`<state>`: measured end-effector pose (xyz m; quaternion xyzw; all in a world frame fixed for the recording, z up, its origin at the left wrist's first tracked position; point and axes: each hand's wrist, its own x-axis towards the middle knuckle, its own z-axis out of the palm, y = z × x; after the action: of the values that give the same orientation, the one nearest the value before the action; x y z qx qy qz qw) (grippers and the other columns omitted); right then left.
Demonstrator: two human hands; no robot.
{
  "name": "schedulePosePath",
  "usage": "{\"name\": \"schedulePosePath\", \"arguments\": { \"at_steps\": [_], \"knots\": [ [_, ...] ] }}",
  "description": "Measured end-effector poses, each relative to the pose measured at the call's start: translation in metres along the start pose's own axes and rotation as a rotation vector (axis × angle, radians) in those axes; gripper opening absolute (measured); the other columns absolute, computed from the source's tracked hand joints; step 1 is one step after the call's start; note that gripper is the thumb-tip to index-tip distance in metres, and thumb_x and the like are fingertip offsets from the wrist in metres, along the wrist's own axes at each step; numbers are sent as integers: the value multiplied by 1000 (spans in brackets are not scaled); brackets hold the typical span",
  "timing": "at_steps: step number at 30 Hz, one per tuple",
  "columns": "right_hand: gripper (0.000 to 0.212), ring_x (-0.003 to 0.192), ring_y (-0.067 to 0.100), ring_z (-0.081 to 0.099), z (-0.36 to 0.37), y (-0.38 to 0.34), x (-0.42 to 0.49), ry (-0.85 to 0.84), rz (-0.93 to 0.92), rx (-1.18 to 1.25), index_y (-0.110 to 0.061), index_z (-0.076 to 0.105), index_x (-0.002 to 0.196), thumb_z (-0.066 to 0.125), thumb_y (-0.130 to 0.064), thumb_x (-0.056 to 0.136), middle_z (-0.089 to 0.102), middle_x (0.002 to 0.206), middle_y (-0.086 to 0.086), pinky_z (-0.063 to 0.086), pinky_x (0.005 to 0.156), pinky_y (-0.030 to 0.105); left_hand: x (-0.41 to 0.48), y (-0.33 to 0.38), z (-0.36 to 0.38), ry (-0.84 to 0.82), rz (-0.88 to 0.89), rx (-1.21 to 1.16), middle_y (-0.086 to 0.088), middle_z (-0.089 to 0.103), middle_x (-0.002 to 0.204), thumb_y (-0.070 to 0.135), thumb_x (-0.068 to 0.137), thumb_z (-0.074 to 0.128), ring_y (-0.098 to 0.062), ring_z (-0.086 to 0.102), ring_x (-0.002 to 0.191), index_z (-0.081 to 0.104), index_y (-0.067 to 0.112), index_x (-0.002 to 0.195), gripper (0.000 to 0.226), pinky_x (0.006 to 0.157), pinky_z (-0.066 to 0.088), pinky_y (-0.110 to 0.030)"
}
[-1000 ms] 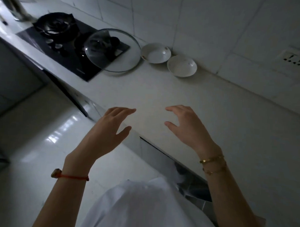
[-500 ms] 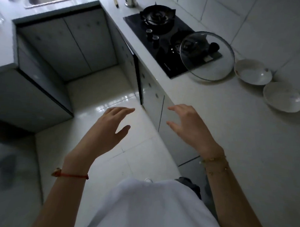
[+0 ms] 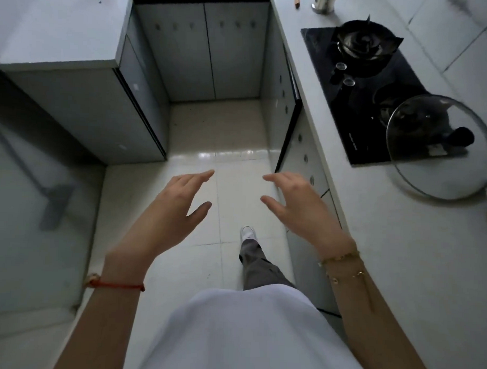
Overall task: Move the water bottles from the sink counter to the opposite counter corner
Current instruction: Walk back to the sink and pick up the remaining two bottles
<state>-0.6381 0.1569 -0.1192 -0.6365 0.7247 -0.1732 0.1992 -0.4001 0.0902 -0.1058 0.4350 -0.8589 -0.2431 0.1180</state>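
Observation:
No water bottle shows in the head view. My left hand [image 3: 171,209] and my right hand [image 3: 299,207] are both raised in front of me over the tiled floor [image 3: 230,145], palms facing each other, fingers apart, holding nothing. A red string bracelet is on my left wrist and gold bracelets are on my right wrist. My right hand hovers just beside the front edge of the right counter [image 3: 417,245]. The left counter [image 3: 57,26] lies at the upper left, with only a bare part of it in view.
On the right counter sit a black gas hob [image 3: 361,86], a glass pan lid [image 3: 442,147] and a metal cup [image 3: 323,3] at the far end. Grey cabinet doors [image 3: 202,53] close the aisle ahead. A mop [image 3: 54,202] shows behind a glass panel at left.
The view has swung left, from the counter with two white bowls to the aisle between the counters. My hands keep the same open pose, and one foot now steps forward.

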Motion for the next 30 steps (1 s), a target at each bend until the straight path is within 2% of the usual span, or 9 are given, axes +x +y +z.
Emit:
{"name": "schedulePosePath", "arguments": {
  "at_steps": [6, 10, 15, 30],
  "knots": [
    [41, 124, 19, 46, -8, 8, 86, -26, -94, 0, -19, 52, 128, 54, -37, 91, 57, 129, -2, 39, 104, 37, 51, -19, -10, 64, -98, 5, 7, 49, 136, 23, 91, 58, -9, 37, 130, 39, 26, 142, 54, 106, 32, -25],
    [40, 123, 20, 46, -29, 11, 155, -39, -167, -10, -18, 53, 128, 53, -37, 92, 57, 128, -1, 40, 103, 37, 106, -25, -30, 115, -129, 26, 4, 50, 136, 25, 91, 58, -12, 39, 130, 39, 25, 142, 54, 108, 36, -35],
    [41, 123, 20, 46, -52, 14, 234, -55, -235, -19, -18, 51, 129, 52, -36, 92, 56, 130, 0, 40, 103, 39, 169, -40, -51, 157, -154, 62, 4, 50, 136, 26, 90, 57, -12, 40, 130, 37, 25, 143, 55, 108, 37, -40],
    [41, 123, 20, 45, -56, 24, 390, -152, -288, -33, -19, 50, 130, 52, -36, 93, 55, 131, 0, 41, 101, 38, 288, -96, -71, 181, -246, 47, 4, 52, 136, 23, 91, 57, -13, 41, 129, 40, 21, 141, 53, 110, 34, -33]
  ]
}}
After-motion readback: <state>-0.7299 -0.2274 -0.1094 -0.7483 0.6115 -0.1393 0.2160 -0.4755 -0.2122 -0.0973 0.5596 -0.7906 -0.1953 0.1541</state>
